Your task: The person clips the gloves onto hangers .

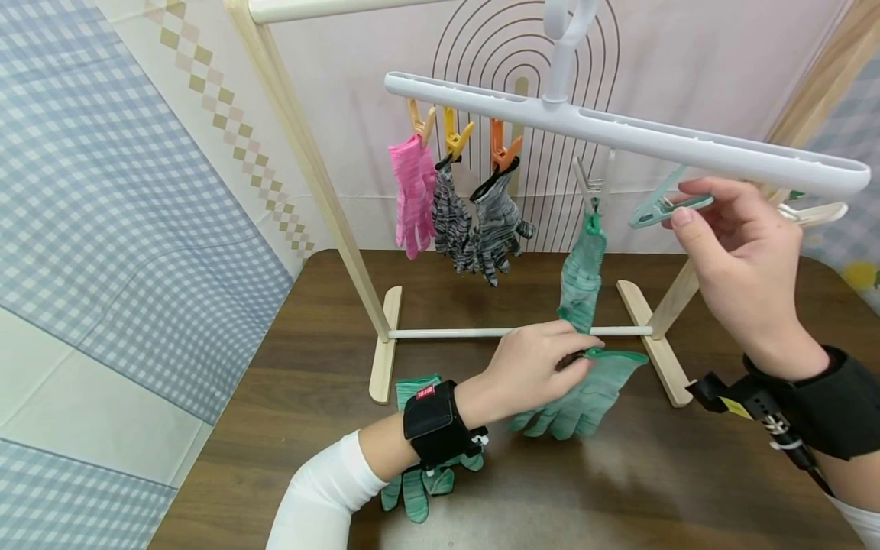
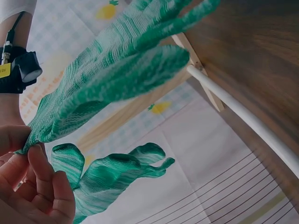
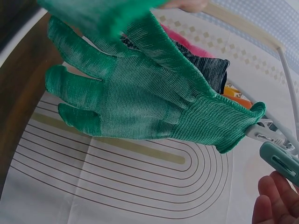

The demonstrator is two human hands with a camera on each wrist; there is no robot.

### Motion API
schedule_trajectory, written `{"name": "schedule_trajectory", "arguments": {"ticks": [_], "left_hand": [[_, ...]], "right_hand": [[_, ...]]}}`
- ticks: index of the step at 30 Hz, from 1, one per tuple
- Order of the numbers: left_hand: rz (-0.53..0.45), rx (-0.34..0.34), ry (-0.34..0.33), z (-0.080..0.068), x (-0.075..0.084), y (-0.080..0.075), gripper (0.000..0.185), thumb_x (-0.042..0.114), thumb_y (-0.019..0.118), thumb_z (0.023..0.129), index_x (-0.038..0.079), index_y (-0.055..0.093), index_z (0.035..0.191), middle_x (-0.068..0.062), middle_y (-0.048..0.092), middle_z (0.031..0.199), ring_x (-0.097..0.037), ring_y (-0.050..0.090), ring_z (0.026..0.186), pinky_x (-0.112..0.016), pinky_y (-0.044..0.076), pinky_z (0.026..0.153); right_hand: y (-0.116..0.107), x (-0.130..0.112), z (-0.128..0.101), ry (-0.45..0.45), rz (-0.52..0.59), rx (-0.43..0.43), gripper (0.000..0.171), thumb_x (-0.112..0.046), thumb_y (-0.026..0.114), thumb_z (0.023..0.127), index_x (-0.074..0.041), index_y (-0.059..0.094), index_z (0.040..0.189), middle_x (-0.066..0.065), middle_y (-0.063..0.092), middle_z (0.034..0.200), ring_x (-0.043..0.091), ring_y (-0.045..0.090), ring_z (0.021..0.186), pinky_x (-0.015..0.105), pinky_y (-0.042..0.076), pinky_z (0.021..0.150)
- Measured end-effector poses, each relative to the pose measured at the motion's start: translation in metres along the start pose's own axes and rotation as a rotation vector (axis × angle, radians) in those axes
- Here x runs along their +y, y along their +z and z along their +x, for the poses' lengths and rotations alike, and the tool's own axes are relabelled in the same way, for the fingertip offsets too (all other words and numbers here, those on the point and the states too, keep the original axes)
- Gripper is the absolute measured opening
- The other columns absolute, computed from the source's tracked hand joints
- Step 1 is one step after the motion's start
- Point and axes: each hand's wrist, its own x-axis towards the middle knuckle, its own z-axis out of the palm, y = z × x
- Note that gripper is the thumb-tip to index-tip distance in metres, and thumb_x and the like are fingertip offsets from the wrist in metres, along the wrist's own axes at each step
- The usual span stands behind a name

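Observation:
My left hand (image 1: 539, 370) pinches the cuff of a green knit glove (image 1: 584, 401), whose fingers hang down over the table. In the left wrist view, thumb and fingertips grip the bunched cuff of that glove (image 2: 112, 84). Up at the hanger, my right hand (image 1: 745, 248) holds a teal clothespin (image 1: 670, 210) between thumb and fingers. Beside it, a pale grey clothespin (image 1: 589, 186) grips another green glove (image 1: 582, 267) by its cuff. The right wrist view shows this hanging glove (image 3: 140, 95) spread out, with the teal clothespin (image 3: 280, 161) near its cuff.
From the white hanger bar (image 1: 619, 130) also hang a pink glove (image 1: 415, 191) and two grey-black gloves (image 1: 498, 218). A pale clothespin (image 1: 814, 214) is at the right end. More green glove fabric (image 1: 415, 493) lies under my left forearm. A wooden stand (image 1: 316, 168) frames the hanger.

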Motion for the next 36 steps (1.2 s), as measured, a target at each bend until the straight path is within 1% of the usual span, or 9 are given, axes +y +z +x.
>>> {"name": "schedule_trajectory", "arguments": {"ticks": [3,5,10,13,17,22,30,36], "left_hand": [[-0.014,0.035,-0.005,0.003,0.001,0.0,0.02,0.018,0.054,0.084,0.018,0.067,0.1,0.009,0.064,0.088,0.002,0.053,0.069,-0.008,0.036,0.056],[-0.026,0.057,-0.014,0.006,0.001,0.0,0.019,0.018,0.055,0.084,0.017,0.067,0.099,0.009,0.063,0.085,0.002,0.05,0.065,-0.008,0.033,0.054],[-0.038,0.079,-0.046,0.01,0.001,0.0,0.019,0.018,0.056,0.084,0.017,0.066,0.099,0.009,0.062,0.082,0.002,0.044,0.059,-0.008,0.027,0.049],[-0.033,0.081,-0.069,0.012,0.001,0.0,0.021,0.019,0.055,0.084,0.018,0.066,0.102,0.009,0.061,0.078,0.002,0.043,0.057,-0.008,0.025,0.047],[-0.017,0.089,-0.089,0.014,0.0,0.0,0.022,0.021,0.055,0.085,0.018,0.066,0.104,0.009,0.057,0.072,0.002,0.043,0.057,-0.008,0.025,0.046],[-0.02,0.12,-0.106,0.017,-0.001,0.0,0.023,0.021,0.055,0.085,0.018,0.065,0.105,0.009,0.054,0.069,0.002,0.042,0.055,-0.008,0.025,0.045],[-0.036,0.171,-0.133,0.02,-0.003,-0.003,0.024,0.02,0.055,0.084,0.017,0.066,0.105,0.008,0.058,0.075,0.002,0.044,0.055,-0.009,0.026,0.045],[-0.06,0.19,-0.146,0.021,-0.003,-0.006,0.024,0.02,0.055,0.085,0.016,0.066,0.105,0.007,0.062,0.08,0.002,0.046,0.057,-0.008,0.028,0.048]], "right_hand": [[0.0,0.001,0.0,-0.002,0.024,0.001,0.026,0.007,0.053,0.08,0.003,0.06,0.104,-0.005,0.064,0.091,0.003,0.059,0.071,0.013,0.043,0.064],[0.001,0.001,0.0,-0.003,0.046,0.0,0.026,0.007,0.053,0.08,0.003,0.06,0.104,-0.004,0.064,0.091,0.003,0.059,0.071,0.014,0.043,0.065],[0.001,0.001,-0.001,-0.005,0.105,-0.002,0.026,0.008,0.052,0.08,0.005,0.059,0.104,-0.002,0.064,0.091,0.005,0.059,0.072,0.015,0.044,0.066],[0.001,0.001,-0.001,-0.008,0.1,-0.005,0.026,0.008,0.051,0.08,0.005,0.059,0.105,-0.002,0.064,0.09,0.006,0.059,0.072,0.015,0.043,0.066],[0.0,0.0,-0.001,-0.016,0.057,-0.012,0.026,0.006,0.05,0.082,0.005,0.059,0.106,-0.003,0.063,0.091,0.005,0.059,0.073,0.015,0.042,0.064],[0.0,0.0,-0.001,-0.021,0.08,-0.015,0.025,0.005,0.049,0.083,0.006,0.059,0.106,-0.002,0.064,0.092,0.004,0.06,0.074,0.016,0.042,0.064],[0.002,-0.001,-0.002,-0.026,0.127,-0.013,0.025,0.005,0.05,0.082,0.007,0.059,0.105,-0.001,0.064,0.093,0.005,0.06,0.074,0.016,0.042,0.065],[0.002,-0.003,-0.002,-0.022,0.171,-0.009,0.024,0.006,0.047,0.083,0.007,0.059,0.105,0.001,0.065,0.093,0.006,0.06,0.074,0.017,0.043,0.065]]}}
